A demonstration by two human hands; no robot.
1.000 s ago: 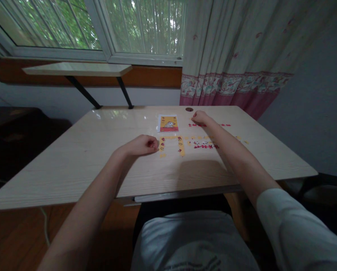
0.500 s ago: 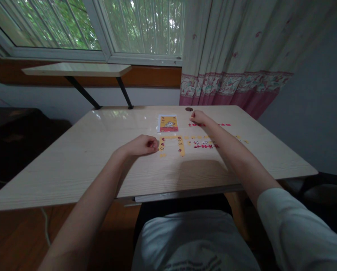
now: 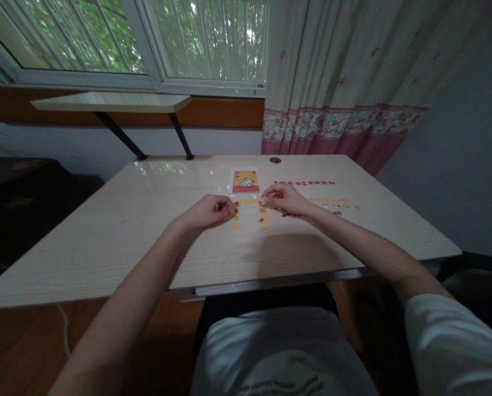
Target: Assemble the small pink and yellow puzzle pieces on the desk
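A partly built jigsaw puzzle (image 3: 264, 219) lies on the desk, a yellow border with dark red and black marks around bare wood. My left hand (image 3: 213, 211) rests at its left edge, fingers curled and fingertips close to the border pieces. At the upper right corner of the border, my right hand (image 3: 286, 199) has its thumb and fingers drawn together, touching or just above the pieces. Anything small between the fingers of either hand is hidden. Behind the puzzle lies a picture card (image 3: 244, 181) showing a white figure on yellow and red.
Red jigsaw pieces (image 3: 307, 182) form a row at the back right. Yellow pieces (image 3: 332, 200) and other loose ones lie under and beyond my right forearm. A raised shelf (image 3: 114, 101) stands on the desk (image 3: 126, 247) at the back left. A cable hole (image 3: 275, 160) sits near the back edge.
My right hand has come from the red row back toward me and left, to the puzzle's upper right corner. My left hand has stayed almost in place at the left edge.
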